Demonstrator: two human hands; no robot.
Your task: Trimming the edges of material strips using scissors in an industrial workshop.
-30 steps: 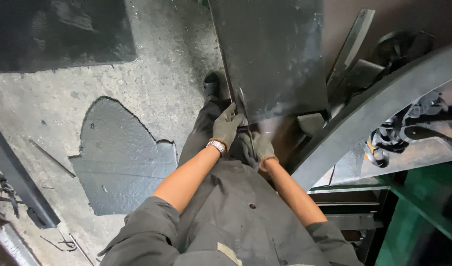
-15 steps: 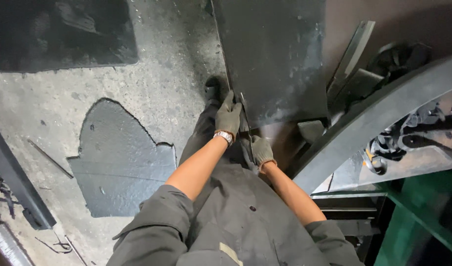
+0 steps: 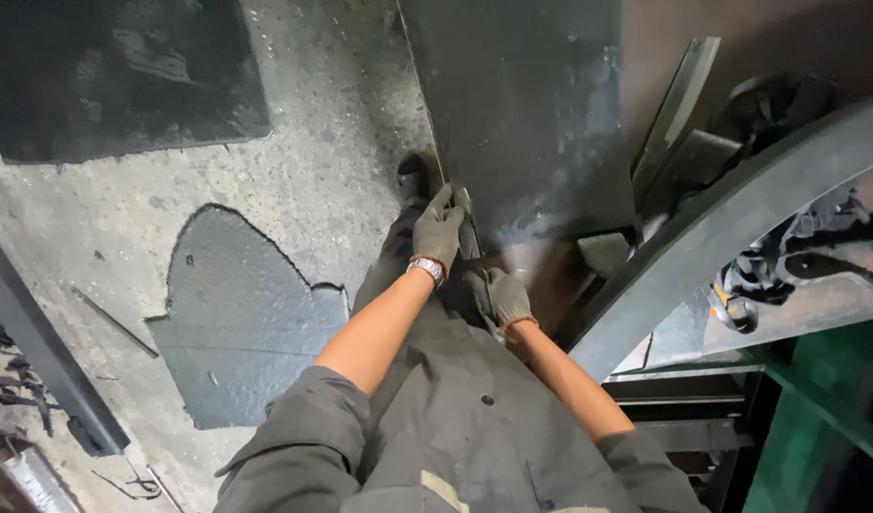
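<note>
Large dark metal sheet [image 3: 522, 114] cut off at the top edge, its lower corner hidden behind the gloved left hand [image 3: 438, 231], right hand [image 3: 505, 296] palm unseen, grip unclear

We stood at the near left corner of the metal sheet [image 3: 522, 114], left hand [image 3: 438, 231] on its edge, right hand [image 3: 506, 296] just behind, nearer us. Shoe [image 3: 412, 179] sat on the floor [image 3: 313, 161] left of that edge. Cut plate [image 3: 237, 323] lay further left, bar [image 3: 42, 342] beyond it. Curved beam [image 3: 721, 228] ran right of the sheet.
</note>
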